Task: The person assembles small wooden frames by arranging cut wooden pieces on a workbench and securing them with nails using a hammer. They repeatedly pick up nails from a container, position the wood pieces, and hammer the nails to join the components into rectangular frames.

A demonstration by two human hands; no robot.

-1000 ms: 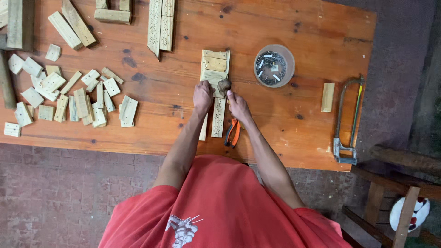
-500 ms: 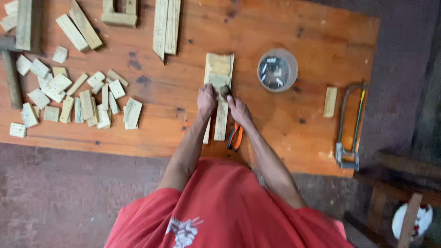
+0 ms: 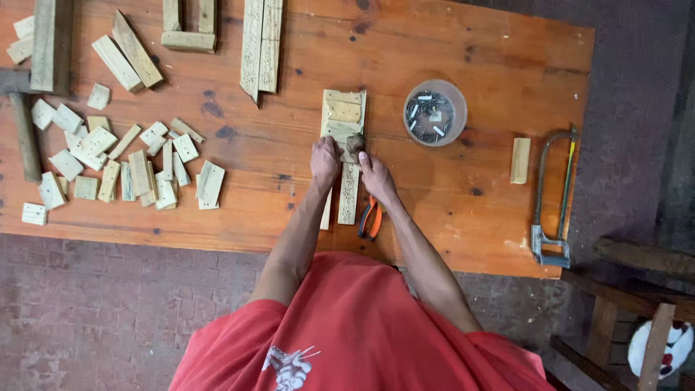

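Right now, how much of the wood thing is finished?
Some is done: short crosspieces already lie across the wooden slat assembly. In hand: the left hand and right hand press on its middle, around a small dark object I cannot identify. Left over: a pile of small wood blocks sits unused, with nails in the round container and a hacksaw lying idle.

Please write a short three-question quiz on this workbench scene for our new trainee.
1. True or false: the round bowl of nails lies on the person's right side.
2. Which tool lies near the table's right edge? A) hacksaw B) paintbrush C) spirit level
3. What lies beside the right hand, with orange handles?

Key: 1. True. 2. A, the hacksaw. 3. Pliers, by the wooden assembly that the left hand also touches.
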